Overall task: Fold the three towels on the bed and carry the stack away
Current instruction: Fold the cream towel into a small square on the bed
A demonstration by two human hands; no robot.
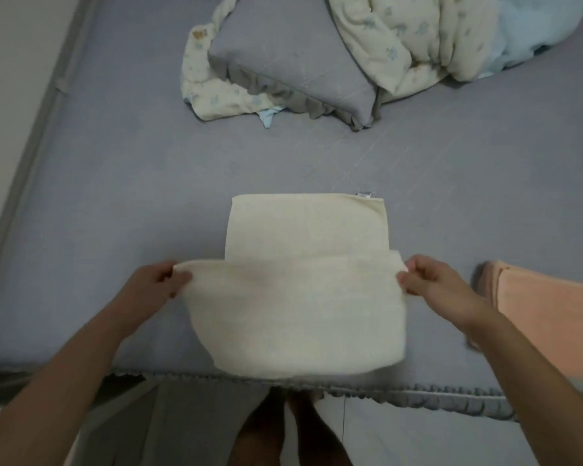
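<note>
Left hand point(160, 280) and right hand point(428, 280) each pinch a near corner of the cream towel point(303, 297) | step: I fold it over | next: align edges with far half on bed point(132, 196)

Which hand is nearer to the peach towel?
Right. The right hand grips the cream towel just beside the peach towel; the left hand is across the cream towel.

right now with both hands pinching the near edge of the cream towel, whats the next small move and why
Probably carry the lifted edge forward and lay it on the far edge. The left hand and right hand each pinch a corner of the cream towel, its near part is raised and its far part lies flat on the bed, so the fold looks half done. The peach towel waits beside it.
</note>
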